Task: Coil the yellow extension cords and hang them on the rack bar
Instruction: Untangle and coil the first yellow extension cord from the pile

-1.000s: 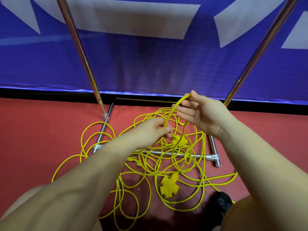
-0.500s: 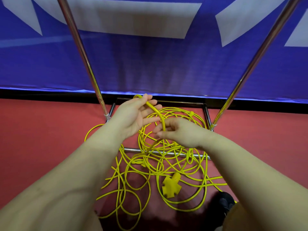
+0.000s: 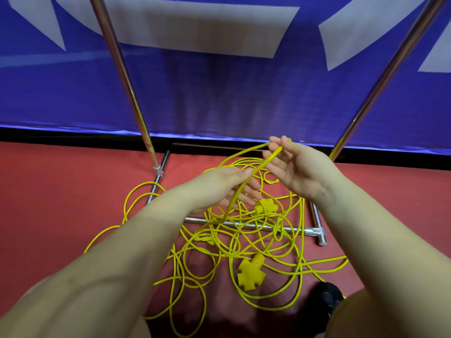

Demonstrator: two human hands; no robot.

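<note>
Yellow extension cords (image 3: pixel 244 242) lie in a loose tangle on the red floor, draped over the chrome base bar (image 3: pixel 302 231) of the rack. A yellow three-way socket end (image 3: pixel 251 273) rests near my feet and a second one (image 3: pixel 266 205) sits higher in the tangle. My right hand (image 3: pixel 296 170) pinches a strand of cord between thumb and fingers, raised above the pile. That strand slants down through my left hand (image 3: pixel 220 189), whose fingers curl loosely around it. The rack's top bar is out of view.
Two chrome uprights rise from the base: the left upright (image 3: pixel 127 86) and the right upright (image 3: pixel 380 84). A blue and white banner (image 3: pixel 219 81) hangs behind them. A black shoe (image 3: pixel 325 297) shows at the bottom right beside my knee.
My right hand has lifted up and to the right with the cord. My left hand has dropped lower and slid along the strand, drawing a length out between the two hands.
</note>
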